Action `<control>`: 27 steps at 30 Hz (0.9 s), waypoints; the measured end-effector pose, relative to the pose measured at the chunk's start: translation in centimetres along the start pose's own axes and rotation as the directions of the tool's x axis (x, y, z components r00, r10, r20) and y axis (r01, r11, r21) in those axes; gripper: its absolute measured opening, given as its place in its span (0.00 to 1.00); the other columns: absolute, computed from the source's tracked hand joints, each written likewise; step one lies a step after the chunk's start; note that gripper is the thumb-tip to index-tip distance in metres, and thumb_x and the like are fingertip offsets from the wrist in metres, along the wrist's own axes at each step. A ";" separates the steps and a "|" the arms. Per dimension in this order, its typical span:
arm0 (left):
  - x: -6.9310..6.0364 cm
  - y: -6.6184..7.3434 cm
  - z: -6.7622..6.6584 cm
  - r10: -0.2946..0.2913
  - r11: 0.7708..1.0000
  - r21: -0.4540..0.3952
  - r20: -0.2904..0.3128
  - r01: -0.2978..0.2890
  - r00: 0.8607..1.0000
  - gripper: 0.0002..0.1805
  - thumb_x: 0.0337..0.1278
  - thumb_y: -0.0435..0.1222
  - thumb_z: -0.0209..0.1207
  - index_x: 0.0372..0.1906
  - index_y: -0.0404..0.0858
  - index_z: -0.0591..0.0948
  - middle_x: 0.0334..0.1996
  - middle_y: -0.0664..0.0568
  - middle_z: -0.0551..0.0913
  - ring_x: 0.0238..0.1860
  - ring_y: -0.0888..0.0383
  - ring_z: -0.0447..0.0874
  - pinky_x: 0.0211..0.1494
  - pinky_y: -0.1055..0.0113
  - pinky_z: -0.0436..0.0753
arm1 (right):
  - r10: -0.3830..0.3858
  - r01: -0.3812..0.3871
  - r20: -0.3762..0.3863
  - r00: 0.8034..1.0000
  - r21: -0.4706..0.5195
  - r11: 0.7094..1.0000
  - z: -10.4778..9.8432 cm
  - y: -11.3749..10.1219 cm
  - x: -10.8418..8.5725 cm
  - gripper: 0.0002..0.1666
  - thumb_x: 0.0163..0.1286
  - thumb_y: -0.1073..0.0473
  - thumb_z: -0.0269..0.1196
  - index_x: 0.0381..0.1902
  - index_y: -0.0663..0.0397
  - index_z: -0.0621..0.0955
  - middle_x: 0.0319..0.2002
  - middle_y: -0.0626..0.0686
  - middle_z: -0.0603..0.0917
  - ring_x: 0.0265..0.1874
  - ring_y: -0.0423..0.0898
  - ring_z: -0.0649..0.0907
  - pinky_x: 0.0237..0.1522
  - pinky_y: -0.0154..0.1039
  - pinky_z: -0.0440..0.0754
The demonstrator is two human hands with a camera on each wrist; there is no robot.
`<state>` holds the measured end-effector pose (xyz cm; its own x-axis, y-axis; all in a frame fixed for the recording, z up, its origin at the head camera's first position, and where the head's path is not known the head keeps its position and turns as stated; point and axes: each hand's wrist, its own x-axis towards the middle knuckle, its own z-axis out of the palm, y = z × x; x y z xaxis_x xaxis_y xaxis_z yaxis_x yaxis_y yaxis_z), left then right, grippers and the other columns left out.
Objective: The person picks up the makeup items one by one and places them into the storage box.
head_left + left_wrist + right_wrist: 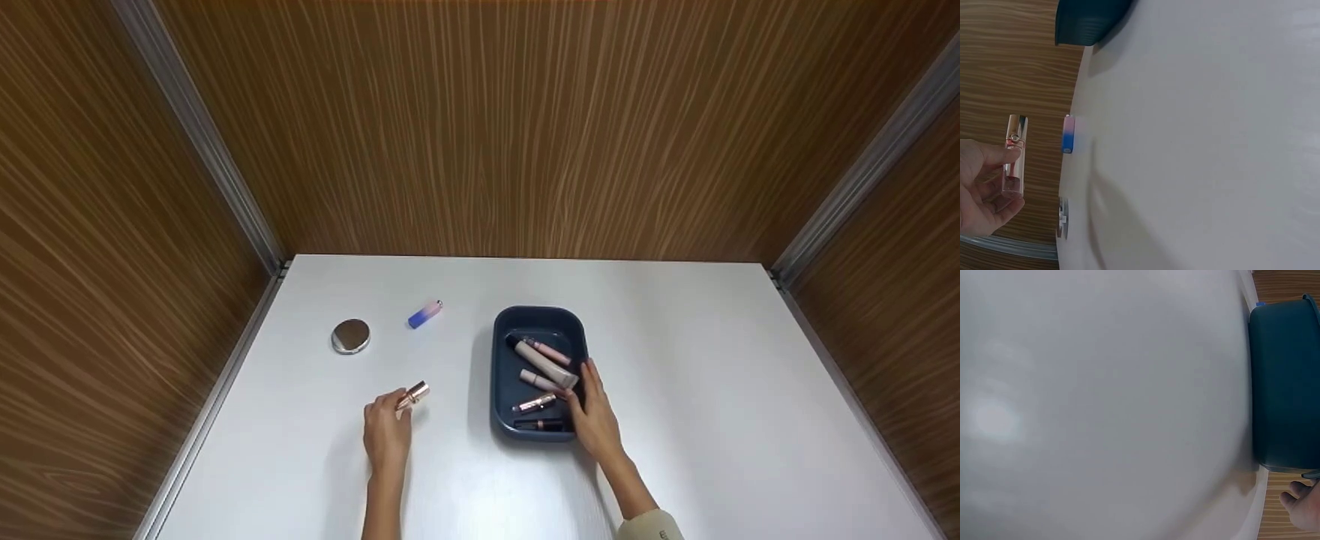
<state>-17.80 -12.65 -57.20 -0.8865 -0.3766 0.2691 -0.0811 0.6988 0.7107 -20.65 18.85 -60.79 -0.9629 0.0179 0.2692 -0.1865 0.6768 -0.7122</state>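
My left hand [387, 431] pinches a lip gloss tube [1014, 157] with a shiny gold cap and clear pinkish body between thumb and fingers, held above the white table. To its right is a dark blue rectangular bin [500, 375]. My right hand [598, 420] grips the bin's right rim, thumb over the inside and fingers along the outside. Inside the bin lie a pale squeeze tube with a black cap [546, 364], a pink tube [551, 352], a light tube [538, 380], a metallic pink tube [535, 404] and a black tube [541, 425].
A round compact mirror [351, 336] lies at the left of the white table [697, 375]. Right of and beyond it is a small blue-to-pink stick with a ring [425, 314]. Wood-grain panels [480, 135] stand at the back and both sides.
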 end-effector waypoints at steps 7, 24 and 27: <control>-0.3 0.2 0.6 0.042 0.999 0.001 -0.009 -0.042 0.999 0.16 0.37 0.21 0.66 0.39 0.32 0.83 0.37 0.42 0.82 0.40 0.45 0.76 0.42 0.54 0.76 | -0.011 0.011 -0.002 1.000 0.010 1.000 0.0 -0.1 0.0 0.33 0.70 0.56 0.51 0.68 0.65 0.57 0.69 0.60 0.53 0.65 0.59 0.56 0.61 0.55 0.57; -0.8 1.4 1.5 0.076 0.997 -0.001 0.005 -0.076 0.997 0.16 0.36 0.22 0.67 0.37 0.33 0.84 0.36 0.44 0.82 0.39 0.47 0.76 0.41 0.55 0.76 | -0.004 0.004 -0.006 1.000 0.010 1.000 0.1 0.1 0.0 0.33 0.70 0.56 0.51 0.68 0.65 0.57 0.69 0.60 0.53 0.65 0.59 0.56 0.60 0.55 0.57; -0.9 1.6 1.7 0.082 0.997 -0.005 0.004 -0.082 0.997 0.16 0.36 0.22 0.67 0.37 0.34 0.84 0.36 0.44 0.82 0.39 0.47 0.77 0.41 0.55 0.76 | 0.000 0.000 -0.002 1.000 -0.002 1.000 0.1 0.2 0.0 0.33 0.70 0.57 0.51 0.68 0.66 0.57 0.69 0.60 0.53 0.65 0.60 0.56 0.60 0.56 0.57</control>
<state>-17.86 -10.18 -57.40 -0.8918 -0.3160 0.3237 -0.0063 0.7242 0.6895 -20.72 18.90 -60.95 -0.9626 0.0194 0.2702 -0.1859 0.6781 -0.7111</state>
